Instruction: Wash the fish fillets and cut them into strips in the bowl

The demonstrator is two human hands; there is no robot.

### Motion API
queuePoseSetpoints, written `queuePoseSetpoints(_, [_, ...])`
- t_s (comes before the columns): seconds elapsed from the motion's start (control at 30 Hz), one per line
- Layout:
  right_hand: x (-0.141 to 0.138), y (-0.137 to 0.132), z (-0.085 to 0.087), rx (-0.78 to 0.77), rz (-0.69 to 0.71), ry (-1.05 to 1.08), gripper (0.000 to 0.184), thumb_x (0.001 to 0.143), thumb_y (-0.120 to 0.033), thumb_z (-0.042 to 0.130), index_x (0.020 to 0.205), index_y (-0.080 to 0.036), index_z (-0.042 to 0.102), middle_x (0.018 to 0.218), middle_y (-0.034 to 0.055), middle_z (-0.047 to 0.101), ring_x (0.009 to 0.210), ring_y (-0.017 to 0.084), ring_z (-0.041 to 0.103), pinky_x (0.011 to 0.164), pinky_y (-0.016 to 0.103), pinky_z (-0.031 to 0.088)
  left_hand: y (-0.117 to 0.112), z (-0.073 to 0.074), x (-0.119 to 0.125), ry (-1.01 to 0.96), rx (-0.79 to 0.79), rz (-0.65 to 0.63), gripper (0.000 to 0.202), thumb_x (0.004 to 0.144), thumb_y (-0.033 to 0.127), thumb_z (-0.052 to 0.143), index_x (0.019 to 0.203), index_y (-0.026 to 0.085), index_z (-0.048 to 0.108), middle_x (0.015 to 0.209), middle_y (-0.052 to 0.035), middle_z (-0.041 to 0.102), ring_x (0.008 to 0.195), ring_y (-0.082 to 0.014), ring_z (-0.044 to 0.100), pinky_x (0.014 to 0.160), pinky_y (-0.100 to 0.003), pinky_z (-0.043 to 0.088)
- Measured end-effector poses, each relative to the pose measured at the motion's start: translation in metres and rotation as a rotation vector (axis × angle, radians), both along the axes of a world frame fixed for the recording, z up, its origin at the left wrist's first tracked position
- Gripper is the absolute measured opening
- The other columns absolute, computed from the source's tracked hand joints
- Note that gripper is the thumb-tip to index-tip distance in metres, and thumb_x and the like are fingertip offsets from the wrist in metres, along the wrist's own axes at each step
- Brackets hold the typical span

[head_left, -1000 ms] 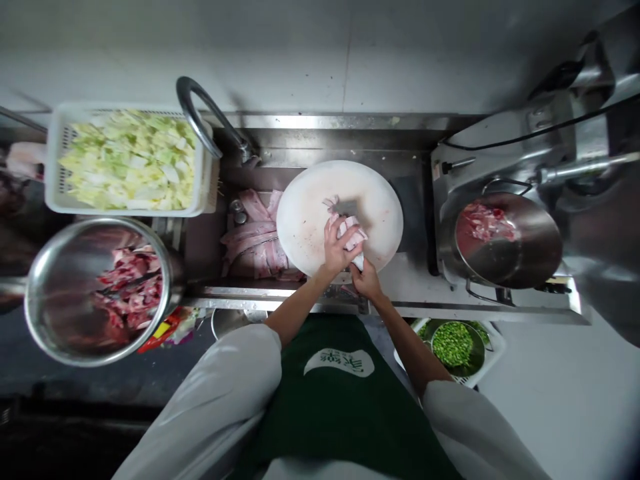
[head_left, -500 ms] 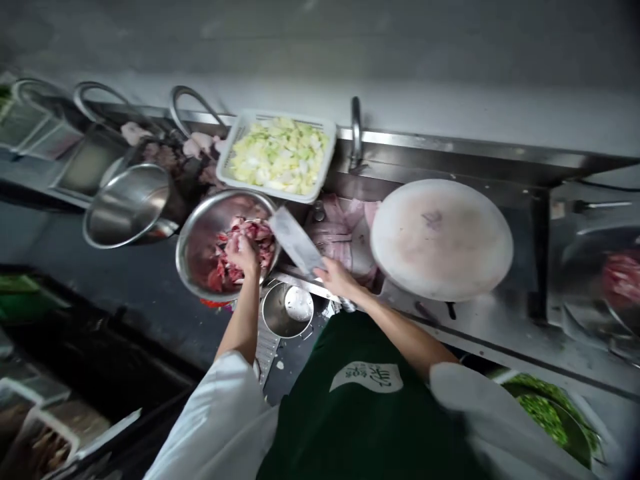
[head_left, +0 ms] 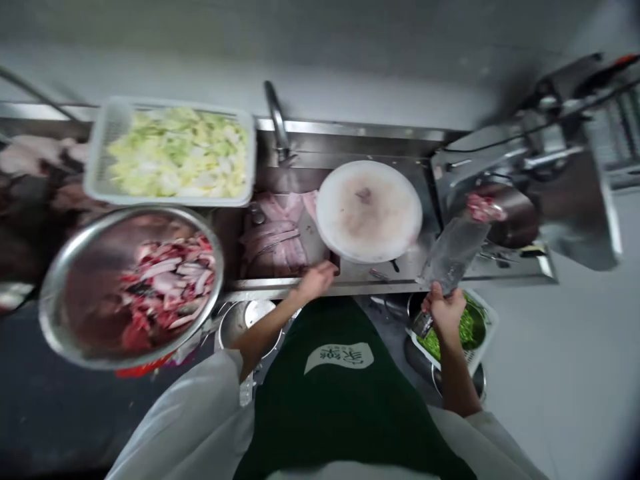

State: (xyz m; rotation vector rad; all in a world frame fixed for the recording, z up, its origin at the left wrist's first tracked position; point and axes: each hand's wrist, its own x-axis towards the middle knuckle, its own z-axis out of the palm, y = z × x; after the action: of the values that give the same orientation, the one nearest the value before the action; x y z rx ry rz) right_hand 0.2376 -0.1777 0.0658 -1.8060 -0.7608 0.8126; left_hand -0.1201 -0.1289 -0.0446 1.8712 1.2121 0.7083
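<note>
In my right hand (head_left: 444, 308) is a cleaver (head_left: 456, 252), its handle gripped and its broad blade pointing away from me over the counter's right part. The blade's far end lies in front of some red meat (head_left: 484, 207) by a steel pot (head_left: 515, 217); whether they touch I cannot tell. My left hand (head_left: 314, 281) is over the sink's front edge, slightly blurred, fingers loosely stretched and nothing visible in them. Near it are pale pink skin-like strips (head_left: 280, 230) in the sink and a round white chopping board (head_left: 369, 210). A steel bowl (head_left: 65, 293) at left contains cut meat pieces (head_left: 173, 280).
Behind the bowl stands a white basket (head_left: 93, 157) of chopped cabbage (head_left: 180, 157). A faucet (head_left: 276, 117) rises behind the sink. Below the counter are a steel bucket (head_left: 233, 330) and chopped greens (head_left: 469, 327) in a container. Metal equipment (head_left: 580, 200) stands at right.
My view has shifted right. My left hand has left the meat in the bowl and come to the sink edge. My right hand has carried the cleaver from beside the bowl to the right.
</note>
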Motion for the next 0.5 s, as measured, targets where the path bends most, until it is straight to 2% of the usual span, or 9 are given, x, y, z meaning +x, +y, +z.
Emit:
queuePoseSetpoints(0.07, [0.022, -0.027, 0.007, -0.012, -0.129, -0.042, 0.074, 0.066, -0.079, 0.088, 0.091, -0.030, 0.039, 0.050, -0.0151, 0.041, 0.034, 0.012, 0.040, 0.033, 0.028, 0.036, 0.003, -0.016, 0.091, -0.010, -0.085, -0.255, 0.026, 0.085, 0.004, 0.066, 0.095, 0.025, 0.079, 0.114, -0.0129, 0.077, 0.116, -0.0285, 0.070, 0.108, -0.041, 0.055])
queuePoseSetpoints(0.1, [0.032, -0.042, 0.009, -0.021, -0.183, -0.050, 0.074, 0.065, -0.080, 0.088, 0.090, -0.031, 0.039, 0.050, -0.0145, 0.042, 0.035, 0.013, 0.040, 0.033, 0.029, 0.037, 0.007, -0.023, 0.128, 0.016, -0.130, -0.320, 0.032, 0.084, 0.000, 0.064, 0.099, 0.025, 0.080, 0.123, -0.0141, 0.075, 0.125, -0.0299, 0.067, 0.113, -0.042, 0.052])
queuePoseSetpoints(0.13, [0.040, -0.056, 0.010, -0.034, -0.228, -0.047, 0.075, 0.064, -0.081, 0.088, 0.090, -0.031, 0.039, 0.050, -0.0140, 0.042, 0.035, 0.013, 0.041, 0.034, 0.030, 0.037, 0.012, -0.029, 0.160, 0.054, -0.162, -0.350, 0.038, 0.083, -0.003, 0.062, 0.104, 0.024, 0.080, 0.131, -0.0158, 0.073, 0.132, -0.0322, 0.064, 0.117, -0.046, 0.048])
queuePoseSetpoints(0.2, [0.054, -0.083, 0.009, -0.070, -0.302, -0.026, 0.076, 0.063, -0.083, 0.087, 0.089, -0.031, 0.039, 0.050, -0.0134, 0.042, 0.036, 0.014, 0.041, 0.035, 0.030, 0.037, 0.024, -0.040, 0.204, 0.135, -0.199, -0.348, 0.041, 0.084, -0.005, 0.058, 0.110, 0.020, 0.078, 0.138, -0.0213, 0.069, 0.138, -0.0386, 0.059, 0.119, -0.054, 0.044])
queuePoseSetpoints(0.27, [0.065, -0.104, 0.004, -0.115, -0.357, -0.013, 0.077, 0.061, -0.085, 0.086, 0.088, -0.031, 0.038, 0.049, -0.0126, 0.042, 0.035, 0.015, 0.041, 0.035, 0.031, 0.037, 0.033, -0.049, 0.226, 0.203, -0.214, -0.312, 0.034, 0.087, -0.003, 0.058, 0.108, 0.016, 0.076, 0.131, -0.0259, 0.068, 0.130, -0.0426, 0.063, 0.113, -0.059, 0.048])
queuePoseSetpoints(0.33, [0.076, -0.116, -0.002, -0.179, -0.399, -0.012, 0.075, 0.061, -0.084, 0.085, 0.086, -0.031, 0.038, 0.048, -0.0109, 0.044, 0.035, 0.016, 0.042, 0.034, 0.032, 0.037, 0.034, -0.054, 0.232, 0.242, -0.268, -0.276, 0.026, 0.088, 0.001, 0.060, 0.104, 0.016, 0.075, 0.119, -0.0247, 0.068, 0.115, -0.0399, 0.069, 0.104, -0.056, 0.054])
queuePoseSetpoints(0.4, [0.088, -0.119, -0.008, -0.250, -0.395, 0.008, 0.069, 0.065, -0.079, 0.084, 0.084, -0.031, 0.039, 0.047, -0.0086, 0.045, 0.036, 0.018, 0.045, 0.034, 0.033, 0.038, 0.029, -0.055, 0.226, 0.226, -0.330, -0.273, 0.023, 0.089, 0.005, 0.062, 0.105, 0.018, 0.073, 0.112, -0.0193, 0.068, 0.101, -0.0336, 0.070, 0.098, -0.051, 0.057])
queuePoseSetpoints(0.5, [0.107, -0.112, -0.017, -0.313, -0.310, 0.063, 0.059, 0.072, -0.073, 0.080, 0.080, -0.031, 0.039, 0.047, -0.0079, 0.045, 0.036, 0.018, 0.046, 0.035, 0.033, 0.040, 0.035, -0.044, 0.202, 0.126, -0.288, -0.250, 0.028, 0.092, 0.009, 0.059, 0.115, 0.022, 0.070, 0.116, -0.0128, 0.065, 0.104, -0.0287, 0.067, 0.104, -0.047, 0.055])
